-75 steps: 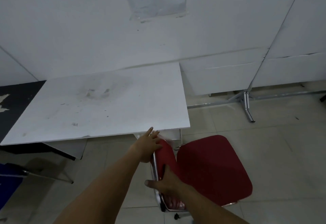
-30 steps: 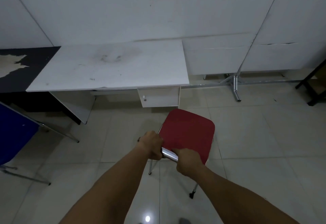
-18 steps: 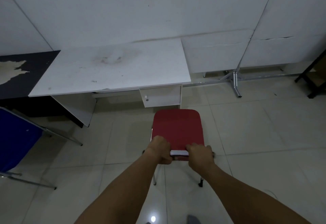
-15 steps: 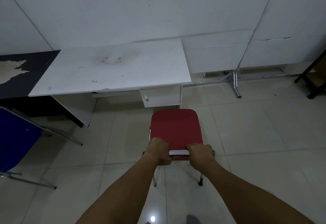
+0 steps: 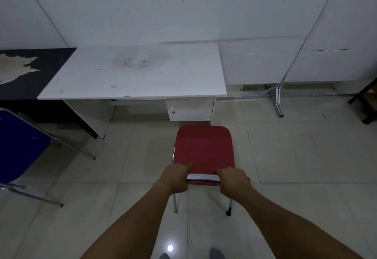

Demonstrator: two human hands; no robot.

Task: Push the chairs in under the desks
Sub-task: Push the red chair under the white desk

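A red chair (image 5: 204, 148) with chrome legs stands on the tiled floor, its seat facing the white desk (image 5: 134, 73). The seat's front edge sits just short of the desk's small drawer unit (image 5: 190, 108). My left hand (image 5: 175, 178) and my right hand (image 5: 232, 179) both grip the top of the chair's backrest, one at each end, with the chrome bar showing between them. The open leg space under the desk lies to the left of the drawer unit.
A blue folding chair (image 5: 18, 146) stands at the left edge. A dark desk (image 5: 30, 71) adjoins the white one on the left. White partition panels on metal feet (image 5: 278, 103) line the right wall. A black table leg (image 5: 365, 99) shows at far right.
The chair was turned from sideways beside the desk to square behind it and pulled back. Both hands shifted to the backrest top. In the last half second almost nothing moved.
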